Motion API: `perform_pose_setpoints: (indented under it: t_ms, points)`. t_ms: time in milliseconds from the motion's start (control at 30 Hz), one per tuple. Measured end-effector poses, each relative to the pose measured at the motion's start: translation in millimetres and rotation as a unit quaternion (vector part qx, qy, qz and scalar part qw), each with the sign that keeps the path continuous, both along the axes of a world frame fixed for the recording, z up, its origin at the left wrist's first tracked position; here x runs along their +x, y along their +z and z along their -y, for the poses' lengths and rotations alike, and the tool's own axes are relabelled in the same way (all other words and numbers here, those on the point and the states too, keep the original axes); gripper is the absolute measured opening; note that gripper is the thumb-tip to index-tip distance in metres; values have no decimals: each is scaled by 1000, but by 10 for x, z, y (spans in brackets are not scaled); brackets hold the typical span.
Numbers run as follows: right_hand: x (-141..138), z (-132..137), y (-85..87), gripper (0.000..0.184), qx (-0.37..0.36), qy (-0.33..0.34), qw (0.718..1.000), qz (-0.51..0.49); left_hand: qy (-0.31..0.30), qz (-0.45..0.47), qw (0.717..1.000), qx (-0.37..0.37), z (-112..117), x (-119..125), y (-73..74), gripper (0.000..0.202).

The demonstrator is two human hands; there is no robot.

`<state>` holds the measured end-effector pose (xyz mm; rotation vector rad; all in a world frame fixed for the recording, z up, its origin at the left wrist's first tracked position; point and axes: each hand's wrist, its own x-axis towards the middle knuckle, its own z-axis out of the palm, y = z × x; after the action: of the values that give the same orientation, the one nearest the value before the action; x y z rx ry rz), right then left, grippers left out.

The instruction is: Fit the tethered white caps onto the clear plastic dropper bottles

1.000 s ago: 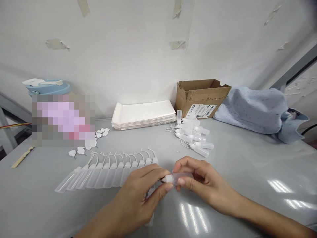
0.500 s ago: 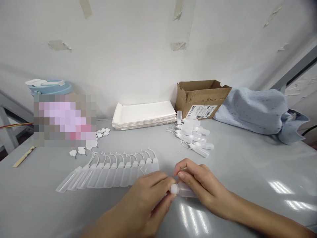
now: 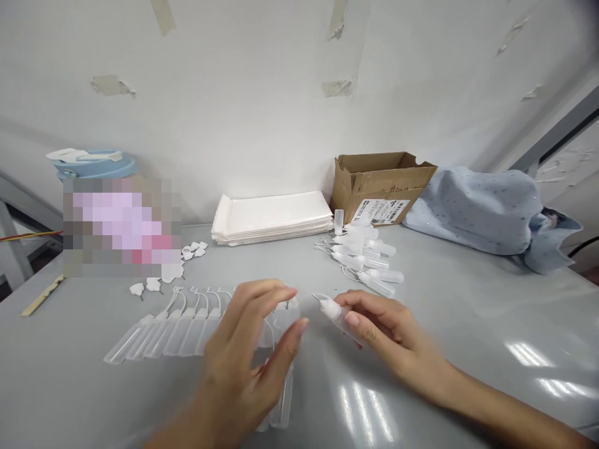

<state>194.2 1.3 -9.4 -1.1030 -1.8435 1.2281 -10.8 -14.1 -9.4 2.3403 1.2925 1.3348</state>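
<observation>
My right hand pinches a small translucent squeeze bottle with a white needle tip, its tip pointing left and up just above the grey table. My left hand hovers with fingers spread and empty over the right end of a row of several identical capped bottles that lie side by side. A couple more clear bottles lie under my left palm, partly hidden.
A loose pile of bottles lies behind my right hand. Farther back are a stack of white padded envelopes, an open cardboard box, a blue cloth bag, small white caps and a blue-lidded container.
My left hand let go of the bottle's tip, opened and moved left over the row. My right hand lifted the bottle slightly and turned its tip up and left.
</observation>
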Motion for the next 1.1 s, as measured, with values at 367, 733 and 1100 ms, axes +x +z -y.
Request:
perform_pose_setpoints:
  t_ms: [367, 733, 1100]
  points:
    - [-11, 26, -110, 24, 248, 86, 963, 64, -91, 39, 981, -165, -1, 87, -9, 7]
    - [42, -64, -12, 21, 162, 65, 982, 72, -84, 24, 969, -229, 0, 56, 4, 19]
    - [508, -757, -333, 31, 381, -221, 861, 253, 306, -203, 919, -146, -493, -718, 94, 25]
